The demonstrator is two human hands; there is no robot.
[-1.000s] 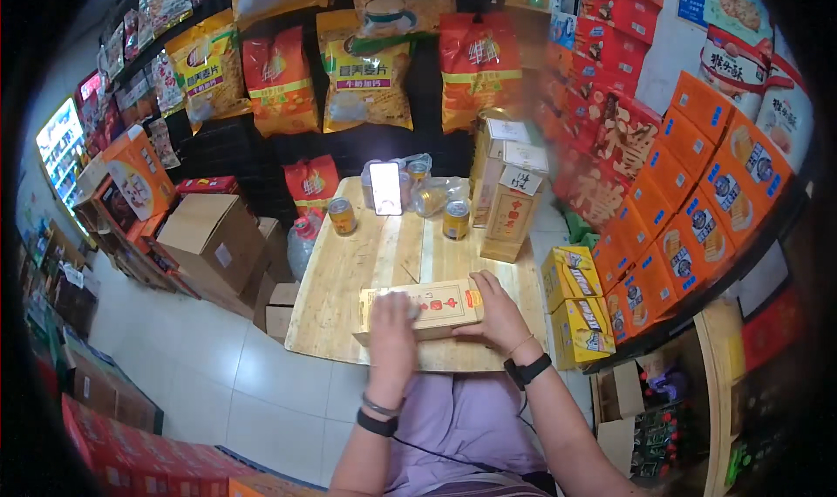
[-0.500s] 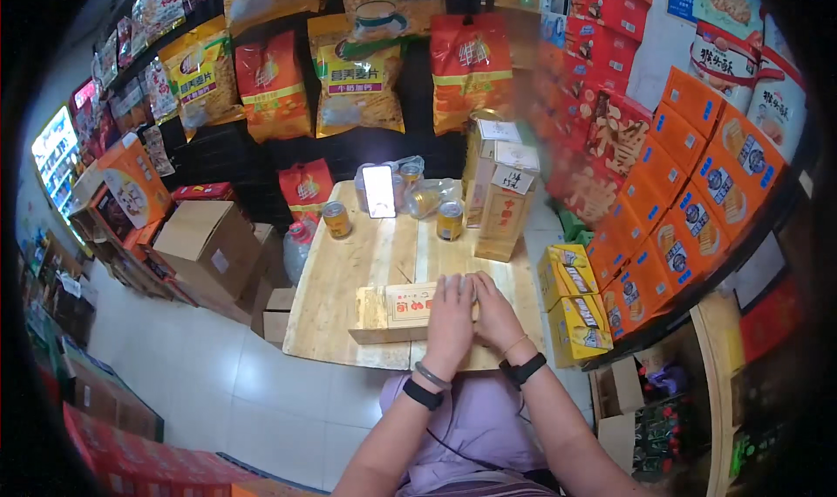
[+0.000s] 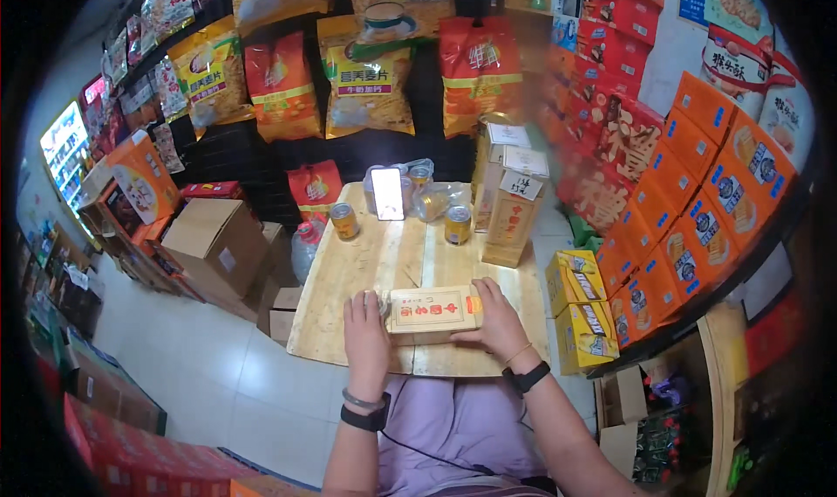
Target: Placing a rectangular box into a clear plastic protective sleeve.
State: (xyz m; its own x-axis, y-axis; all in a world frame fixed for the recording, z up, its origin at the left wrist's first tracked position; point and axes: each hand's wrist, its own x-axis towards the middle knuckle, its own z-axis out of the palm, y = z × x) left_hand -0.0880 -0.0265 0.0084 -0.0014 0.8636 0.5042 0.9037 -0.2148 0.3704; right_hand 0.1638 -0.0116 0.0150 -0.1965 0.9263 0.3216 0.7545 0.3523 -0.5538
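A long gold carton with red print lies on its side across the near part of the wooden table. My left hand grips its left end, fingers over the top and far side. At the other end my right hand holds the carton, its thumb along the near side and fingers at the far corner. The carton's far side and underside are hidden. Two similar gold cartons, one in front and one behind, stand upright at the table's far right.
Farther back on the table are a lit phone, a left can, a right can and a clear plastic bag. Yellow boxes and stacked orange boxes stand right. Cardboard boxes stand left.
My left hand has moved from beside the right hand to the carton's left end. More of the carton's printed top now shows. My right hand stays at the right end.
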